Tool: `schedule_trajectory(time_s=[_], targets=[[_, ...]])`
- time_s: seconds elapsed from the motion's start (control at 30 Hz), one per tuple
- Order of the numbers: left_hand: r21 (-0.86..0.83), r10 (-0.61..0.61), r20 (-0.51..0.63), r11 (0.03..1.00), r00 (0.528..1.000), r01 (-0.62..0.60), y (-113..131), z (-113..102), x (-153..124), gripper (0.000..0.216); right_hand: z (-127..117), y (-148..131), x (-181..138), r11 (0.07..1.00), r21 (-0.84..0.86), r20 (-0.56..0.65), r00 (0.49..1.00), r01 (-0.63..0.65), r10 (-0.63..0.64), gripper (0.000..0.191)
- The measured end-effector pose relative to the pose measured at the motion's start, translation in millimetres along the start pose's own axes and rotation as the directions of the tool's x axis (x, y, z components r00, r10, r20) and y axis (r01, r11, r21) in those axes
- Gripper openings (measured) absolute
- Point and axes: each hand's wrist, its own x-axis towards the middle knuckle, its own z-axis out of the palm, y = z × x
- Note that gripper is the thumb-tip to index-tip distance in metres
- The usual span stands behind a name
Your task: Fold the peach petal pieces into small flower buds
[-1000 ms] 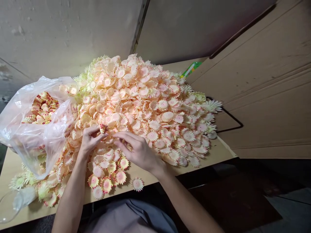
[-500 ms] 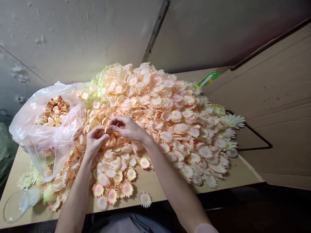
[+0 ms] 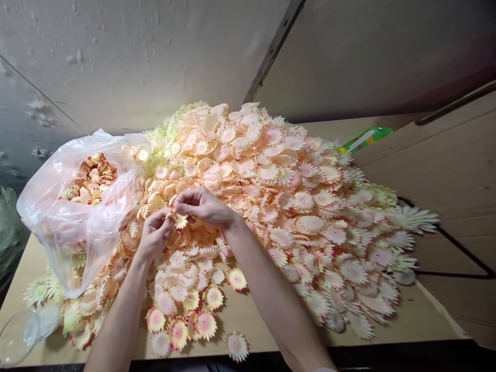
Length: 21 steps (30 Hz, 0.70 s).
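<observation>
A big heap of peach and pink fabric flower petals covers a wooden table. Over the heap's near left part my left hand and my right hand meet, fingers pinched together. Between them they hold one small flower piece with a yellow-pink centre. A clear plastic bag with more flower pieces inside lies just left of my left hand.
Loose flowers lie scattered near the table's front edge. A clear plastic cup lies at the front left corner. Cardboard sheets lean at the right, with a green packet behind the heap. A grey wall stands behind.
My right hand came up from the heap to meet my left hand, and both now pinch one flower piece. The camera view has shifted, so the heap sits further right.
</observation>
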Motion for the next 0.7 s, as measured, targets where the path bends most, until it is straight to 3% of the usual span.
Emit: schedule_trajectory(time_s=[0.13, 0.27, 0.33, 0.47, 0.7], targets=[[-0.040, -0.026, -0.028, 0.999, 0.999, 0.025, -2, 1, 0, 0.030, -1, -1, 1, 1.000, 0.008, 0.030, 1.000, -0.008, 0.008, 0.034], [-0.046, -0.052, -0.136, 0.998, 0.989, 0.046, -1, 1, 3, 0.029, 2, -11, 0, 0.988, -0.157, -0.185, 0.982, 0.000, -0.029, 0.033], [-0.021, -0.049, -0.160, 0.999, 0.986, 0.047, -1, 2, 4, 0.033, 2, -17, -2, 0.967, -0.250, -0.219, 0.976, -0.047, -0.009, 0.034], [-0.006, -0.023, -0.141, 1.000, 0.990, 0.022, 0, 3, 2, 0.038, 0, -22, -6, 0.943, -0.307, -0.105, 0.990, -0.126, 0.098, 0.037], [-0.072, -0.088, -0.093, 0.994, 0.992, 0.082, 2, 4, 0, 0.050, 4, -12, -1, 0.984, -0.146, 0.079, 0.990, -0.105, 0.117, 0.035]])
